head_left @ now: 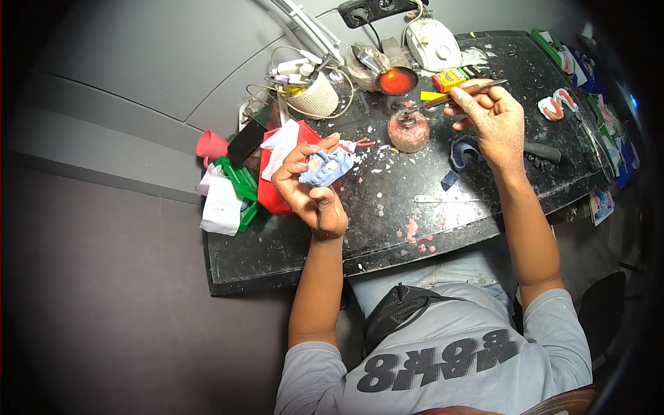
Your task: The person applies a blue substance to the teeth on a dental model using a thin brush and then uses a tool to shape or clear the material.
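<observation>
Head view: here's my left hand (312, 197), fingers curled firmly around a blue-grey moulded dental model (327, 168) above the speckled black table (256, 266). My right hand (490, 117) pinches a slim dark tool (440, 102), tip near a round pinkish jar (409, 133).

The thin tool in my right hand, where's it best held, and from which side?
The thin tool is likely best held along its brown handle, your right hand coming from the right: it slants, with its narrow end pointing left toward the round jar, so this leaves that end free.
</observation>
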Tool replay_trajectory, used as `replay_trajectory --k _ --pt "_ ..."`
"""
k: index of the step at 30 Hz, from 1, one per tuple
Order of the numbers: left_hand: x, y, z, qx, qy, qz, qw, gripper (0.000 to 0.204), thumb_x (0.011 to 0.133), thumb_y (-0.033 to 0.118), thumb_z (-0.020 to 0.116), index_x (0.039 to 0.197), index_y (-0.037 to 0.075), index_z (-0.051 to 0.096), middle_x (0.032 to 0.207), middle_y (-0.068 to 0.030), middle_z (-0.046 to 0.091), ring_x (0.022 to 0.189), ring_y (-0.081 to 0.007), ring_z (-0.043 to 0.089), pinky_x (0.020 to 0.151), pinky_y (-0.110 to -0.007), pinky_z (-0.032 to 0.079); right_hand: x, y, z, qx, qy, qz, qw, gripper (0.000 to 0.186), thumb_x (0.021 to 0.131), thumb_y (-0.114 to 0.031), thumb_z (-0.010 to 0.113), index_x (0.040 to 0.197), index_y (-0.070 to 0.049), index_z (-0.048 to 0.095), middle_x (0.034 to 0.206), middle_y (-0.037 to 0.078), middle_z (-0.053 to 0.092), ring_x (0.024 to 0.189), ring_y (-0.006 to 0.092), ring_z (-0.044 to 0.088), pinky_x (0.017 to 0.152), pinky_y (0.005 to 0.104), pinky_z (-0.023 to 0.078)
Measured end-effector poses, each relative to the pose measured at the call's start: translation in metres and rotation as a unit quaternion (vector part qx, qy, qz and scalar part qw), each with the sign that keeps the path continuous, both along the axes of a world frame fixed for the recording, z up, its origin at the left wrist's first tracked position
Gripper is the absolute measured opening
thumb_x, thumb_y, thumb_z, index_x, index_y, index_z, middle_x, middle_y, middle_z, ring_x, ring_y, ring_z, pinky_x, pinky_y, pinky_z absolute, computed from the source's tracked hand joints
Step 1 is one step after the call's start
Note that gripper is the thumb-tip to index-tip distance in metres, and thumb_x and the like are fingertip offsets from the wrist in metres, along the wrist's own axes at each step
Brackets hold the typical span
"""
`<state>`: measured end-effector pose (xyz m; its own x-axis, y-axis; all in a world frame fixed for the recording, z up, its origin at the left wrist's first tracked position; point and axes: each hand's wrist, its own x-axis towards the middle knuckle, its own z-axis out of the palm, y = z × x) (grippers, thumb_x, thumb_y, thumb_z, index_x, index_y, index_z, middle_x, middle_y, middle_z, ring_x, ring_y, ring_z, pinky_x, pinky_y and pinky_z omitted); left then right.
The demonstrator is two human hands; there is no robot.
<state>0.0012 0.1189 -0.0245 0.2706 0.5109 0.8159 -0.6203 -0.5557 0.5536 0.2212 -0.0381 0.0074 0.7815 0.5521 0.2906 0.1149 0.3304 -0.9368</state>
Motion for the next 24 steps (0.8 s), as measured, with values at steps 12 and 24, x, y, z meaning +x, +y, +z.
replay_trajectory --k 12,24 --pt "-0.0001 0.0001 0.0001 -0.003 0.003 -0.005 1.000 0.053 0.100 0.047 0.057 0.122 0.003 0.036 0.124 -0.0224 0.048 0.114 -0.0511 0.061 0.098 -0.061 0.052 0.0005 0.0008 -0.0014 -0.004 -0.004 0.001 1.000 0.020 0.095 -0.011 0.071 0.108 0.004 0.066 0.094 0.010 0.074 0.080 0.0135 0.073 0.058 0.0209 0.056" --pt "-0.0008 -0.0006 0.0008 -0.001 0.000 0.001 1.000 0.048 0.103 0.044 0.052 0.123 0.003 0.037 0.125 -0.0226 0.049 0.113 -0.0498 0.062 0.099 -0.060 0.050 -0.0003 0.0007 -0.0008 0.005 -0.003 -0.002 1.000 0.020 0.095 -0.010 0.072 0.107 0.004 0.066 0.094 0.011 0.074 0.080 0.0138 0.073 0.059 0.0210 0.057"
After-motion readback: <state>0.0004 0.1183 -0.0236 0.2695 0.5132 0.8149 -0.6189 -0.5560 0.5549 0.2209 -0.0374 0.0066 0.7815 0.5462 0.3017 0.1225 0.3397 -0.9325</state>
